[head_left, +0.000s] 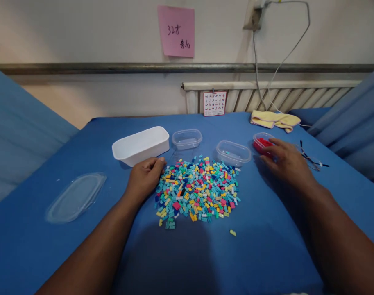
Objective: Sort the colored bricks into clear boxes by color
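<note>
A wide pile of small mixed toy building bricks lies on the blue cloth, mostly turquoise, yellow and pink. My left hand rests at the pile's left edge, its fingers curled together; whatever they may hold is hidden. Just behind it stands a long white plastic box. Over to the right, my right hand has its fingers apart at the near right side of a small clear tub with red bricks in it. Whether the fingertips touch the tub is unclear.
Two more clear tubs, the left one and the right one, stand behind the pile. Clear lids lie at left. Eyeglasses and a yellow cloth are at right. One yellow brick lies apart in front.
</note>
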The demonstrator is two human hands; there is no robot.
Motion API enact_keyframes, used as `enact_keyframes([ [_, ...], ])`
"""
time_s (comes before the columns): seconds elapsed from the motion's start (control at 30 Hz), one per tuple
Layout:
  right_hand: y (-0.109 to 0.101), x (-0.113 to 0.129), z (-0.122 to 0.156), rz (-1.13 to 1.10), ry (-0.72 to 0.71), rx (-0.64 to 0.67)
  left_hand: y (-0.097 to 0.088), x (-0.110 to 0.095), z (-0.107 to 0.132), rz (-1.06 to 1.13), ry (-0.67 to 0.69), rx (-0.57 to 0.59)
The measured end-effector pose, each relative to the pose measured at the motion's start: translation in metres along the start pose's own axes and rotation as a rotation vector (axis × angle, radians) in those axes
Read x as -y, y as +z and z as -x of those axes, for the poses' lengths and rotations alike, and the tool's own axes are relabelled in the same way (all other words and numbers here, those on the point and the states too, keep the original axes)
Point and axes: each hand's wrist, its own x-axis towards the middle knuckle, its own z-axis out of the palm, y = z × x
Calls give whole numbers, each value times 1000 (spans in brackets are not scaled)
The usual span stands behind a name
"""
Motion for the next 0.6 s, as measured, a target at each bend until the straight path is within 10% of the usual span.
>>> enact_keyframes([
  [0.6,4,15,-18,-15,-67,-85,-1,0,1,-22,14,4],
])
